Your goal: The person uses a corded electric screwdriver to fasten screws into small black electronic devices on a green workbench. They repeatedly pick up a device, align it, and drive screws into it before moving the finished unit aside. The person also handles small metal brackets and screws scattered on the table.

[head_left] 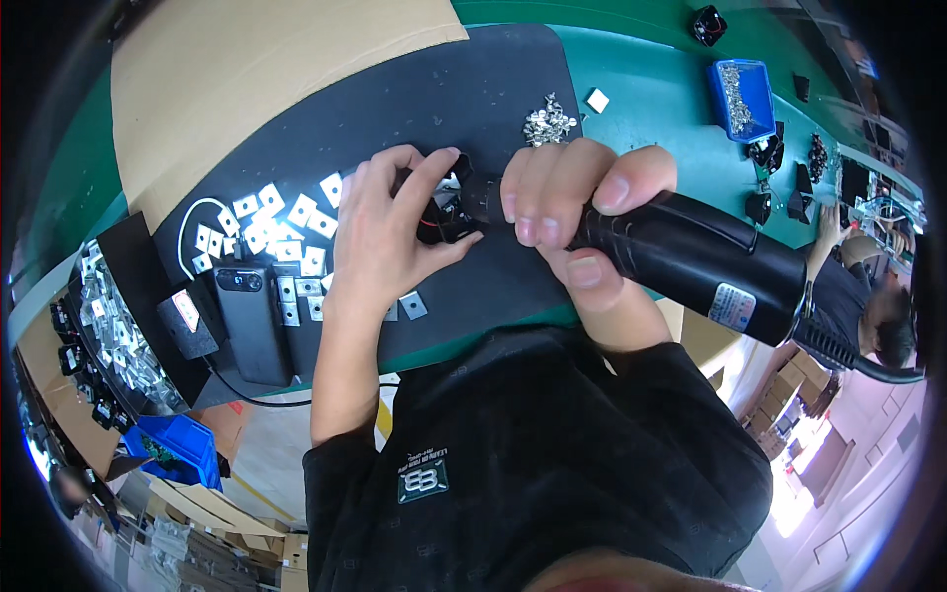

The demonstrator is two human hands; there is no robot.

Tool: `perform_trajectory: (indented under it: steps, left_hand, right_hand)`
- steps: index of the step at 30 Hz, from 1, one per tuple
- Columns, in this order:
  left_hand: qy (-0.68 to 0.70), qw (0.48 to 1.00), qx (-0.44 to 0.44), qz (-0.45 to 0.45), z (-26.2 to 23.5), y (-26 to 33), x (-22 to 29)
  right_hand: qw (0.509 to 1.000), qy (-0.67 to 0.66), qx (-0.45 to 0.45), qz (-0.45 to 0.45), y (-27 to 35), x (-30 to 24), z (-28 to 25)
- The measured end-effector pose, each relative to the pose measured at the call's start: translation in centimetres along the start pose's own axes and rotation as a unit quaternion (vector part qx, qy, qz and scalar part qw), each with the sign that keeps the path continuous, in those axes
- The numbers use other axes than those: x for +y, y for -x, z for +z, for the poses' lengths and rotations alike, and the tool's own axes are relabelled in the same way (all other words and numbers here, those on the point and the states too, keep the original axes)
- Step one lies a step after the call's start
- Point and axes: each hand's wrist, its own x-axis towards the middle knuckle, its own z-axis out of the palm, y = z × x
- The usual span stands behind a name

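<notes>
My right hand (582,192) is wrapped round a black corded electric screwdriver (700,252). The tool lies nearly level, its nose pointing left at a small black housing (452,219) with a red wire inside. Thumb and fingers of my left hand (380,222) grip that housing from its left side. Where the screwdriver's tip meets the housing is hidden. Beside my left hand, small square metal plates (286,229) with centre holes are scattered on the black mat (365,99). A pile of silvery screws (548,121) lies beyond my right hand.
A black power bank (252,321) with cables stands left, beside a black box (163,286) of bagged metal pieces. Cardboard (247,59) covers the far left. A blue bin (745,99) holds screws at far right. Another person (863,296) sits at the right.
</notes>
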Motion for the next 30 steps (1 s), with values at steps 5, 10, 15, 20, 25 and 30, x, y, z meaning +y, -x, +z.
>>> perform_trajectory:
  steps: [5, 10, 15, 20, 25, 30]
  left_hand:
    - [-0.001, 1.000, -0.002, 0.006, -0.1, 0.0, -0.2]
    - [-0.011, 1.000, -0.006, 0.018, 0.0, 0.1, -0.3]
    - [0.003, 1.000, 0.007, 0.014, -0.3, 0.3, -0.1]
    - [0.038, 0.999, 0.011, -0.008, -0.8, 0.5, 0.1]
    - [0.026, 0.999, -0.040, -0.014, -1.7, -2.9, 1.0]
    - [0.019, 1.000, 0.000, 0.004, -3.3, -9.4, 1.9]
  right_hand:
    - [1.000, -0.024, 0.003, -0.011, -0.3, 0.3, 0.1]
    - [0.991, -0.097, 0.061, -0.068, -0.2, -1.3, -1.0]
    - [0.985, 0.050, 0.148, -0.077, 1.8, -6.5, -5.4]
    - [0.935, 0.221, 0.264, -0.088, 5.8, -8.1, -10.2]
    - [0.915, 0.219, 0.320, -0.109, 7.4, -7.7, -12.1]
    - [0.914, 0.226, 0.318, -0.111, 6.5, -6.8, -12.3]
